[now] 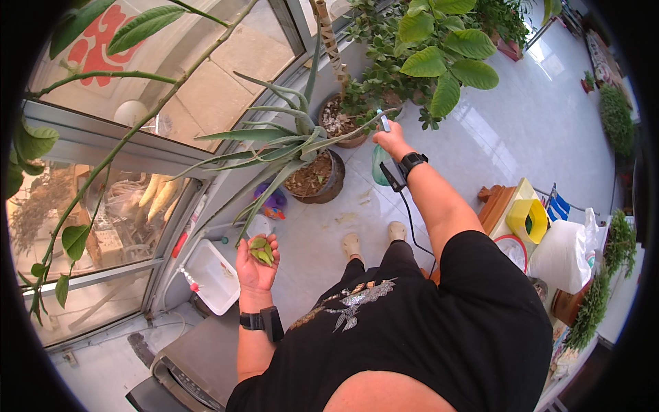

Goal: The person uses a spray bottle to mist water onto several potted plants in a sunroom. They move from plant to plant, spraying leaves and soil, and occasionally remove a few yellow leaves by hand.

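Note:
My left hand (259, 262) is palm up with several loose green leaves (262, 251) lying in it, its fingers curled up around them. My right hand (392, 140) is stretched out and closed around the neck of a spray bottle with a translucent green body (380, 165). The bottle's pale nozzle (383, 121) points towards the potted plants. Between the hands and the window stands a large aloe plant (304, 139) in a dark pot (329, 183). Beyond it, a brown pot (355, 138) sits under leafy jade-like plants (378, 67).
A white plastic basin (213, 280) is at the left below the window frame (226, 149). A long leafy branch (149, 110) crosses the upper left. To the right stand a yellow container (526, 221) and a white plastic bag (564, 255). A grey appliance (206, 350) is at lower left.

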Demonstrator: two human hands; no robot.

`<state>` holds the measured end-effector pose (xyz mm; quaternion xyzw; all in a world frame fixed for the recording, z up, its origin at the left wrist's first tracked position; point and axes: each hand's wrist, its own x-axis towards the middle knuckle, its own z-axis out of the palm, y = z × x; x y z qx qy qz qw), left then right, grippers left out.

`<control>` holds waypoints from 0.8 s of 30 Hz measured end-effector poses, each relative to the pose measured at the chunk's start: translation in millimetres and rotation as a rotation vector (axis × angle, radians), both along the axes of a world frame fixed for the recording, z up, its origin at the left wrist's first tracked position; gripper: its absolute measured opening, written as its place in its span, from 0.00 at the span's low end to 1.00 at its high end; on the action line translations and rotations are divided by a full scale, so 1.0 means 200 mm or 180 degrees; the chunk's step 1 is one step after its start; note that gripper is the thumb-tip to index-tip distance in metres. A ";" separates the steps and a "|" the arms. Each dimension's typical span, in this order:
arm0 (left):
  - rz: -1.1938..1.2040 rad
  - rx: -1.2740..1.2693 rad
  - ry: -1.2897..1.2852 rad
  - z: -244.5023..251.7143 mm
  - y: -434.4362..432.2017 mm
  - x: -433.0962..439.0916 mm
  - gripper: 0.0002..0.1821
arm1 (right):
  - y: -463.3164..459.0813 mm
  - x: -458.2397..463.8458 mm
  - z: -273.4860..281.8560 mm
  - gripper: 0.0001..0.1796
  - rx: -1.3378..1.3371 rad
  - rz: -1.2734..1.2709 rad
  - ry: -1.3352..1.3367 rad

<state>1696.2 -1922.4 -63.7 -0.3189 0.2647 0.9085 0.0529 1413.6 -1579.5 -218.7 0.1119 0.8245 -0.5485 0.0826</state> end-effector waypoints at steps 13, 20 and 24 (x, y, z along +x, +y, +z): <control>0.0099 0.0091 0.0342 0.07 -0.09 0.08 0.25 | -0.26 0.62 0.56 0.16 -0.0316 0.1927 0.0442; 0.0121 0.0287 0.0488 0.07 -0.14 0.15 0.25 | -0.31 0.67 0.96 0.16 -0.0034 0.1920 0.0541; 0.0216 0.0321 0.0605 0.05 -0.18 0.20 0.26 | -0.32 0.65 1.16 0.19 0.0067 0.2160 0.0537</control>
